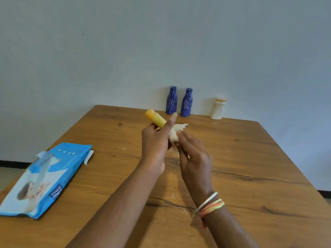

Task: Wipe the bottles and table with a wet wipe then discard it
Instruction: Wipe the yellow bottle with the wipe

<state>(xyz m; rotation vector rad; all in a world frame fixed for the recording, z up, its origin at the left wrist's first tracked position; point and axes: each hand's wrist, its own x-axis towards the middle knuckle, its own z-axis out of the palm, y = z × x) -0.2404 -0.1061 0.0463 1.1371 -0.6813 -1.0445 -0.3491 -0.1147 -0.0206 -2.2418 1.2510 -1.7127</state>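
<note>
– yellow, was it, the small plastic bottle [155, 118] with the orange cap?
– yes. the left hand [155, 144] had its fingers curled round the lower part of it, with one finger stretched up. it held the bottle tilted in the air above the middle of the brown wooden table [250, 158], cap pointing toward the far left corner.
– and the crumpled white wet wipe [176, 132]?
– bunched against the bottom of that bottle, just right of the left hand. the right hand [195, 158] gripped it with bent fingers, and a tail of the wipe hung down between the two hands. a silver bangle [206, 203] and orange-and-yellow thread bands [213, 207] sat on that wrist.
– the other bottles?
– two dark blue bottles [172, 100] [186, 102] with pale streaks stood upright side by side at the far edge; whether they touched, i couldn't tell. a white bottle [217, 109] with an orange ring under its cap stood upright further right along the same edge, apart from them.
– anything else?
– a blue wet-wipe pack [44, 178] lay flat near the left edge, its flap lifted.
</note>
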